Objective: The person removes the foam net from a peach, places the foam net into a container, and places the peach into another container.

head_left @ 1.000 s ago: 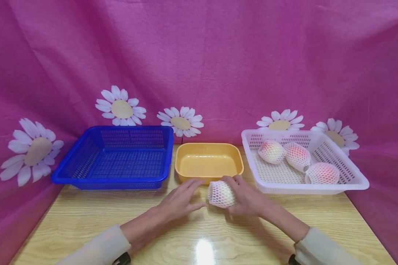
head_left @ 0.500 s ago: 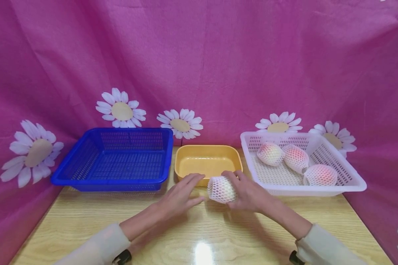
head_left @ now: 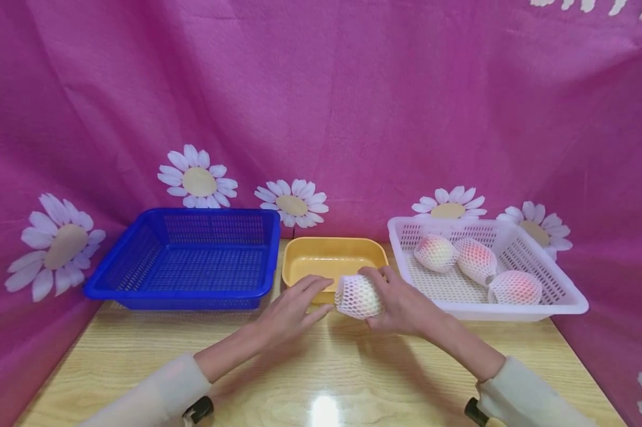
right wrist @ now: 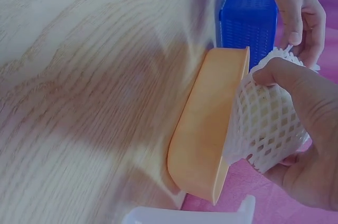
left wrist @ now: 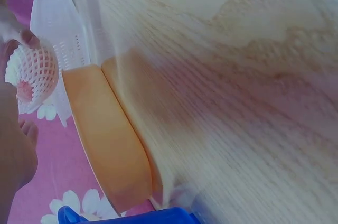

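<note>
My right hand (head_left: 403,305) grips a round fruit (head_left: 361,296) in a white foam net, pale yellow with a pink blush. It is held up over the front rim of the yellow tub (head_left: 334,246). The right wrist view shows the thumb across the foam net (right wrist: 264,118) and fingers beneath. My left hand (head_left: 291,308) faces the net's loose end, thumb and fingers apart, their tips right at its edge. In the left wrist view the left hand (left wrist: 18,150) is partly cut off, beside the netted fruit (left wrist: 34,73).
A blue plastic basket (head_left: 179,293) stands at the left. On the right, a white basket (head_left: 566,296) holds several netted fruits, including a pink one (head_left: 515,287). A pink flowered cloth (head_left: 321,118) hangs behind the wooden table (head_left: 246,391).
The right hand has raised the netted fruit slightly from the table towards the tub. The left hand has risen alongside, its fingertips now closer to the net's loose end. The view has tilted slightly upward.
</note>
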`<state>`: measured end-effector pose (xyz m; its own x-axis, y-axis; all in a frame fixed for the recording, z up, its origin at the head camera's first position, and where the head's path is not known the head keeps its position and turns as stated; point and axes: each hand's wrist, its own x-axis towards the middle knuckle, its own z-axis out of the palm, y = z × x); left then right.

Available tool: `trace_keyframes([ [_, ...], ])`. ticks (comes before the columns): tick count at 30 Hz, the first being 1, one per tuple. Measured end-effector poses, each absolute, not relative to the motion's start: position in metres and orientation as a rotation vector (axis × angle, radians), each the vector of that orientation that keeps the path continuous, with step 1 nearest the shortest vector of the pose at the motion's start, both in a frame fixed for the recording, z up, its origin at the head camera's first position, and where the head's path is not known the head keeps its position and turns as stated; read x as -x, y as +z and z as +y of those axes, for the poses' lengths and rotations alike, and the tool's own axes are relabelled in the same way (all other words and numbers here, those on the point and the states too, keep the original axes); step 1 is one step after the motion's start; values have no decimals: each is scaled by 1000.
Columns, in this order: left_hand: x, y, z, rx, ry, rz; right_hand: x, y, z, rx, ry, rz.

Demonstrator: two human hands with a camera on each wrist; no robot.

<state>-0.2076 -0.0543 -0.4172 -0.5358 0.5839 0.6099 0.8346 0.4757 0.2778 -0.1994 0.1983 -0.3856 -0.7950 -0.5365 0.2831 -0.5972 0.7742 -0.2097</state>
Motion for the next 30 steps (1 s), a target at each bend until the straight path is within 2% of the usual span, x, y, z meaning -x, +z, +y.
trace_keyframes([
  [13, 213, -413, -40, 1271, -741, -2060, 199, -381, 197, -913, 416, -2720],
  [30, 212, -414, -30, 1270, -787, -2208, 196, -376, 191, -972, 441, -2696],
])
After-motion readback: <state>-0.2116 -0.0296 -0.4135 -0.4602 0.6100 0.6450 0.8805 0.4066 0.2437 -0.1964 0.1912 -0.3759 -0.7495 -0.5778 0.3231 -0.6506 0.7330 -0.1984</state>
